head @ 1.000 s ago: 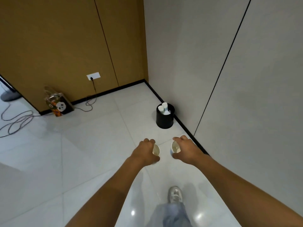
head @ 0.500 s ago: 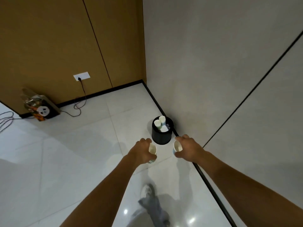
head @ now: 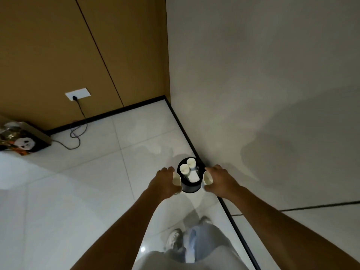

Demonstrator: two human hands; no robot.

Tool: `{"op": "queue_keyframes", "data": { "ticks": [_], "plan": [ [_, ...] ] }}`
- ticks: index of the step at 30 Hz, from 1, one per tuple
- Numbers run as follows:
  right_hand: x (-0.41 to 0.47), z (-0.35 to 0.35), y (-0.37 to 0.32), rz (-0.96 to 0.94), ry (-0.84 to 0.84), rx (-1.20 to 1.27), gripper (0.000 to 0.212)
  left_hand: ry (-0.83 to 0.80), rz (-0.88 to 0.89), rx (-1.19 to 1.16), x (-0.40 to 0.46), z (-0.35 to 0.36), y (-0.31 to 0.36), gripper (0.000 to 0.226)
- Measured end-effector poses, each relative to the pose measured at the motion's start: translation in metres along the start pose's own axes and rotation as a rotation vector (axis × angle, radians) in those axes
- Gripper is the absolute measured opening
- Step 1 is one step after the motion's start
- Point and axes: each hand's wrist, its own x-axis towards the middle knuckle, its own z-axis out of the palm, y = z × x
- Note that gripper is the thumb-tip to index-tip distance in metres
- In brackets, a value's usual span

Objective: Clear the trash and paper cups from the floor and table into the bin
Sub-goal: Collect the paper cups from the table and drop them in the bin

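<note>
At the far left, a black bag (head: 25, 141) with a white cartoon face is leaning against the brown wood-panelled wall (head: 58, 45), with crinkled wrapping showing at its top. Just to its right a dark cable (head: 78, 131) is running from a plug in the white wall socket (head: 78, 93) down to the white tiled floor (head: 78, 191), where it is lying in loose loops.

Toward the middle, the left hand (head: 162, 184) is reaching forward with its fingers curled around a white paper cup (head: 176, 180); the cup's open mouth is facing right, toward the bin. The cup is being held just beside the bin's left edge, about level with its rim.

Between the two hands, the black round bin (head: 190, 189) is standing on the floor, close against the black skirting of the grey wall (head: 272, 75). Two paper cups in the bin (head: 188, 166) are standing upright side by side, their rims rising to the bin's rim, with a pale scrap of paper lying beneath them.

On the right, the right hand (head: 221, 181) is gripping a second paper cup (head: 207, 178), fingers and thumb wrapped round it, mouth turned left toward the bin and just beside its right edge.

Below, the person's light jeans and a white shoe (head: 174, 239) are showing on the tiles.
</note>
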Motion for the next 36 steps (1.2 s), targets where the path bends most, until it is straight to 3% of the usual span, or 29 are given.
{"op": "queue_keyframes", "data": {
  "ticks": [9, 16, 25, 36],
  "plan": [
    [0.145, -0.057, 0.027, -0.075, -0.119, -0.122, 0.071, 0.036, -0.158, -0.188, 0.115, -0.008, 0.022, 0.071],
    [0.244, -0.058, 0.048, -0.123, -0.103, -0.141, 0.071, 0.096, -0.306, -0.314, 0.197, 0.014, 0.03, 0.074],
    [0.37, 0.028, 0.09, -0.143, -0.192, -0.211, 0.071, 0.133, -0.403, -0.369, 0.31, 0.097, -0.022, 0.073],
    [0.507, 0.159, 0.149, -0.23, -0.283, -0.272, 0.072, 0.107, -0.392, -0.31, 0.439, 0.236, -0.088, 0.077]
  ]
}}
